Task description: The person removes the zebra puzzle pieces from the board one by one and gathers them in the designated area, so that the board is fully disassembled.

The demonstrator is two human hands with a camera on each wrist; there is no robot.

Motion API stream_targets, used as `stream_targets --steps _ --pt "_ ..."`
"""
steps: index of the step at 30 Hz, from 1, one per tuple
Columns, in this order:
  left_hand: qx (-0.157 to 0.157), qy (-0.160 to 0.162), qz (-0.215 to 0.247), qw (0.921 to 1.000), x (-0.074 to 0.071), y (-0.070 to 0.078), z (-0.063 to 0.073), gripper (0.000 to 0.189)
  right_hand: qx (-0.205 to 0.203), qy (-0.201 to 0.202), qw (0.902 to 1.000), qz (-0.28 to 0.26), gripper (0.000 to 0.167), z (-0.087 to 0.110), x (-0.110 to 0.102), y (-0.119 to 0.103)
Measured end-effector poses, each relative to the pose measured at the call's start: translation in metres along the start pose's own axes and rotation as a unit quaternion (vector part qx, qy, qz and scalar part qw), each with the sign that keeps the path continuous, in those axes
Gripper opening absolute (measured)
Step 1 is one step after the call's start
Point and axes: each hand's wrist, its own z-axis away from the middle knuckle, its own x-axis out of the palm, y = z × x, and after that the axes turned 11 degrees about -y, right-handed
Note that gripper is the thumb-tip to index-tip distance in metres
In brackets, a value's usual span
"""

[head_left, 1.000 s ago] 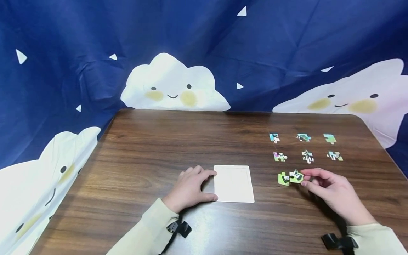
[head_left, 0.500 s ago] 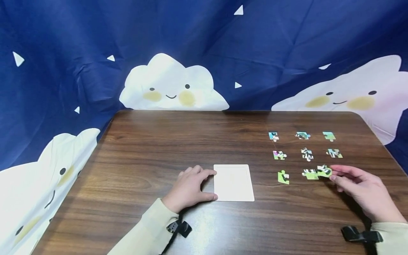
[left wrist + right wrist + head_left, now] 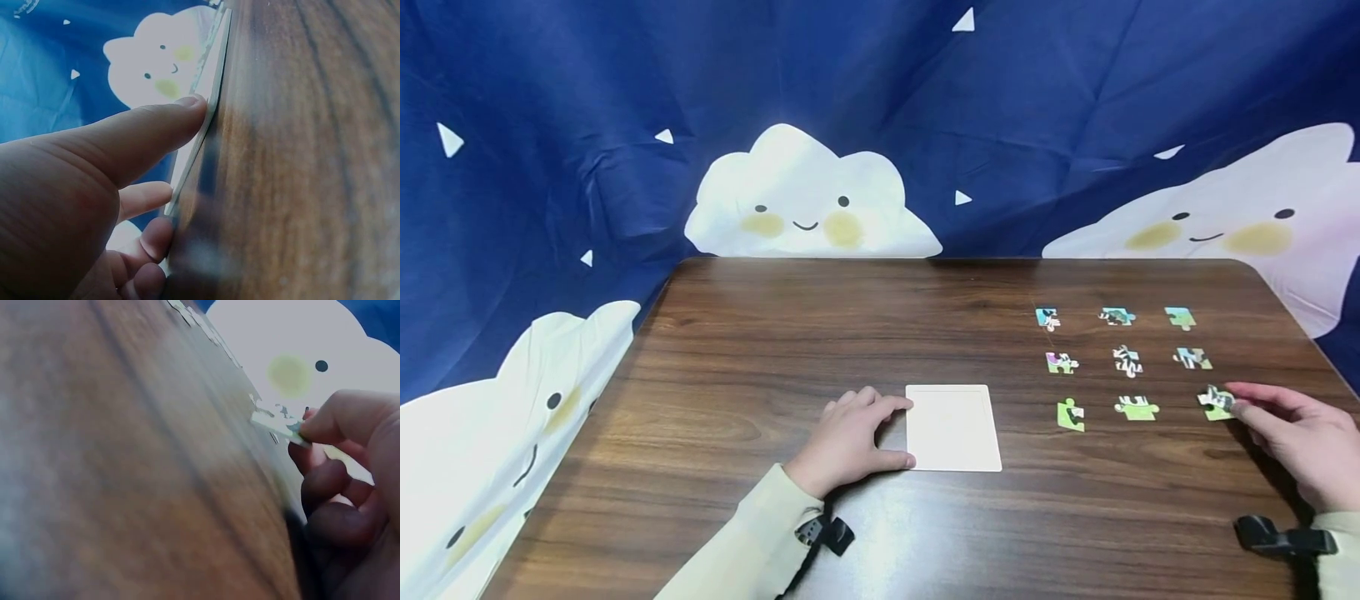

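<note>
My left hand rests on the table with thumb and forefinger spread apart, their tips touching the left edge of a flat white square board. In the left wrist view the thumb lies against the board's edge. At the far right my right hand pinches a jigsaw puzzle piece between thumb and forefinger. It is patterned black, white and green. I cannot tell whether another piece lies under it. To its left are a green-and-white piece and a green piece.
Two more rows of puzzle pieces lie farther back, among them a zebra-striped piece and a blue-green piece. A blue curtain with printed clouds hangs behind the table. Each wrist wears a black strap.
My right hand has moved rightward with a puzzle piece, uncovering the green-and-white piece in the nearest row. My left hand and the white board have stayed in place.
</note>
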Motion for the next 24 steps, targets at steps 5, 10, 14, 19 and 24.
stream_targets --steps 5,10,14,19,24 --pt "0.002 0.003 0.006 1.0 -0.0012 0.0005 0.0004 0.071 0.016 0.009 0.9984 0.053 0.038 -0.0033 -0.0024 -0.0005" --pt "0.0 0.001 0.005 1.0 -0.0011 0.0004 0.0007 0.071 0.031 0.004 0.9857 0.166 0.027 -0.0065 -0.0044 -0.0006" --pt "-0.003 -0.002 0.0 1.0 -0.0005 0.0003 0.0 0.073 0.04 0.016 0.9708 0.236 0.019 -0.0075 -0.0053 -0.0016" --pt "0.0 -0.001 -0.002 1.0 0.0001 -0.0005 -0.0004 0.073 0.058 0.007 0.9628 0.264 0.024 -0.0081 -0.0038 -0.0043" --pt "0.002 0.002 0.002 1.0 0.0002 -0.0005 0.0005 0.072 0.073 -0.009 0.9571 0.28 0.046 -0.0078 -0.0017 -0.0037"
